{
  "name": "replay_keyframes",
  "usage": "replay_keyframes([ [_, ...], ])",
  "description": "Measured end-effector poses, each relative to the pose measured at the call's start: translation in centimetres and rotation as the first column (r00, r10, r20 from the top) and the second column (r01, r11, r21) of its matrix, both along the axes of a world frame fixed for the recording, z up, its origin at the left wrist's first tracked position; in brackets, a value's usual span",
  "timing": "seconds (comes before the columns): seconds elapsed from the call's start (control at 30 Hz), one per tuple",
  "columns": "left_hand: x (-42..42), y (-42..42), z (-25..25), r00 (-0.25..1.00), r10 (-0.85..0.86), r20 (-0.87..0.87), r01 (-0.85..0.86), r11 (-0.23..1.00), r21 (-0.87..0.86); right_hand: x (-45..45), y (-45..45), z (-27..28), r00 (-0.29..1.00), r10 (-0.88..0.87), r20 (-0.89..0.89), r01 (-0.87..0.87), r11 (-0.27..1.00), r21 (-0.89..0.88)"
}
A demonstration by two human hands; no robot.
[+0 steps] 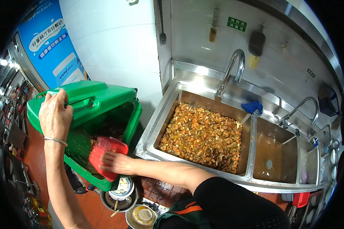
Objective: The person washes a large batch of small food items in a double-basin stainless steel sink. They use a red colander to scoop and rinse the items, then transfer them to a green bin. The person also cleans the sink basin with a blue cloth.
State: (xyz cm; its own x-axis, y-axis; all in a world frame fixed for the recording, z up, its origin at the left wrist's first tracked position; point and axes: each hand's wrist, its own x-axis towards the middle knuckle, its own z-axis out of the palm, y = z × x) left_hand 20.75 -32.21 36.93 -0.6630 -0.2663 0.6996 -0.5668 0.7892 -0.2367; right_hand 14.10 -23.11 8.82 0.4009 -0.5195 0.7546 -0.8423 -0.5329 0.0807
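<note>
My left hand (56,114), with a bangle on its wrist, grips the raised lid (103,91) of a green plastic wheelie bin (133,123) by its front edge. Inside the bin's mouth, my right hand (119,163) holds a red perforated plastic basket (99,151). The basket is tilted with its base towards me, so what it may contain is hidden. Dark brownish scraps show deeper in the bin, behind the basket. To the right, a stainless steel sink basin (167,111) is heaped with brown, wet mushrooms (203,131).
A second basin (291,160) holds cloudy brown water. A chrome tap (226,71) rises behind the mushrooms, and a blue cloth (252,107) lies by the divider. Used bowls (121,187) and a pan (143,216) stand below the bin on the red tiled floor (90,206).
</note>
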Motion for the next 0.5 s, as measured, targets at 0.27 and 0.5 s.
replay_keyframes([
  [0.27,4.8,1.6,-3.4,0.997,0.076,-0.013,-0.074,0.99,0.123,-2.1,15.1,6.7,0.555,-0.223,0.801,-0.068,0.948,0.311],
  [0.5,7.7,3.1,-12.5,0.989,0.075,-0.13,-0.021,0.928,0.371,-8.1,29.2,4.7,-0.7,-0.135,0.701,-0.208,0.978,-0.02],
])
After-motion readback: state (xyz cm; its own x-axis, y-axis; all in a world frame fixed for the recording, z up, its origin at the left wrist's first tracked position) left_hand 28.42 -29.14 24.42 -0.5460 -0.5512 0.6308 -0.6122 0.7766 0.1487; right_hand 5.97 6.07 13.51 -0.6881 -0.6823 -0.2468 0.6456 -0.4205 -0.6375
